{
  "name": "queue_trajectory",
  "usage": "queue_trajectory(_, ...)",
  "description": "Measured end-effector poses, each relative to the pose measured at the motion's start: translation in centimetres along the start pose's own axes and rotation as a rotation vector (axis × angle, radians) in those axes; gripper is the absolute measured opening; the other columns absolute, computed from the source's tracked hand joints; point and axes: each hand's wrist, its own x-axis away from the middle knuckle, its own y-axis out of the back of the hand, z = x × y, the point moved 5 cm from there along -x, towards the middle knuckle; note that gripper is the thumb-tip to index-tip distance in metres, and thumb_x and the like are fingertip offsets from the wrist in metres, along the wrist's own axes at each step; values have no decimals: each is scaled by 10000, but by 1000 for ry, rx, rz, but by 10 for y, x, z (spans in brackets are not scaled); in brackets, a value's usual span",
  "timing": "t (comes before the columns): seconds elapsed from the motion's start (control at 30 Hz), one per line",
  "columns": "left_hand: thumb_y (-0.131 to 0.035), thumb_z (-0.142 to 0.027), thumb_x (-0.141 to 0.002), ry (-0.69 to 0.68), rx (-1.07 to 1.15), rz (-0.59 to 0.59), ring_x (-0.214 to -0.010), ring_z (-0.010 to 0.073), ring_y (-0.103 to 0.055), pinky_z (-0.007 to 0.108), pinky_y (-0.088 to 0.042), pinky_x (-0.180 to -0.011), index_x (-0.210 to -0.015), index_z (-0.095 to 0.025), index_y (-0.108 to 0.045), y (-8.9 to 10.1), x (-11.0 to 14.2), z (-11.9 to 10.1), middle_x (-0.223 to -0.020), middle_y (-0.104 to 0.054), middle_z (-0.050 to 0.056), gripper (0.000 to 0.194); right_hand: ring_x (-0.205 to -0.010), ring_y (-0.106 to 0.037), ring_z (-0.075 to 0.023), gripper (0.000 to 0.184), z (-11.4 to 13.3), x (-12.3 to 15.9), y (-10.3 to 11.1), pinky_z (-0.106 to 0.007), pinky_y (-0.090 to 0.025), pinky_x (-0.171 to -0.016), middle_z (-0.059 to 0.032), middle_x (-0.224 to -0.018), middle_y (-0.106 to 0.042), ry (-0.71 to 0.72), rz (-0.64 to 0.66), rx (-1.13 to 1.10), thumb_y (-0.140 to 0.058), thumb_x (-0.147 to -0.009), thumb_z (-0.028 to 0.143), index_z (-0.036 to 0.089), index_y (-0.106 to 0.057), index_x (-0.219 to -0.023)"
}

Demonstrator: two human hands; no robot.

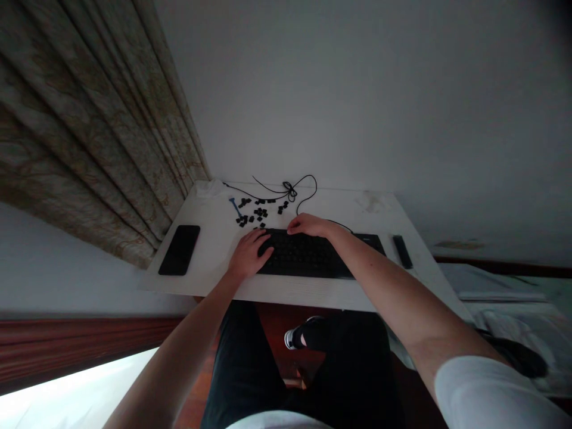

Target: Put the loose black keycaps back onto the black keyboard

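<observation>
A black keyboard (308,256) lies on the white table in front of me. My left hand (249,252) rests at its left end, fingers spread over the corner and thumb on the keys. Above the upper edge of the keyboard, my right hand (308,224) has its thumb and fingertips pinched together. Whatever is between those fingertips is too small to make out. Loose black keycaps (260,213) are scattered behind the left hand, beside a blue tool with a thin handle (235,207).
A black phone (179,250) lies at the table's left side. A dark oblong object (403,251) sits to the keyboard's right. The black cable (289,192) is bundled near the wall. A patterned curtain (111,107) hangs at the left, close to the white table (286,290).
</observation>
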Motion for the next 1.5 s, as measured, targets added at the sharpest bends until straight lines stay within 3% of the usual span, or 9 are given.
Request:
queue_trajectory(0.37,-529,-393,-964,2,5,1,-1374,248,-470,468,-384,-1167,-1281,-227,-622,1,0,1,-1393,-596,76,370,-814,-646,-199,312,8,-8,4,-289,-440,-759,-53,-860,-764,-9,78,75,-707,-729,410,173,-806,-906)
queue_trajectory(0.77,-533,-396,-960,2,12,1,-1367,256,-475,494,-393,-1156,-1287,-238,-619,0,0,0,-1394,-595,77,373,-819,-666,-208,269,25,-6,7,-284,-463,-735,-64,-866,-768,-94,78,193,-754,-713,352,174,-813,-906)
queue_trajectory(1.5,-525,-390,-964,13,13,3,-1369,254,-475,483,-398,-1158,-1268,-235,-629,3,-1,-2,-1383,-601,77,357,-797,-666,-204,239,18,-8,7,-291,-466,-739,-62,-853,-771,-78,87,149,-746,-728,348,178,-813,-883)
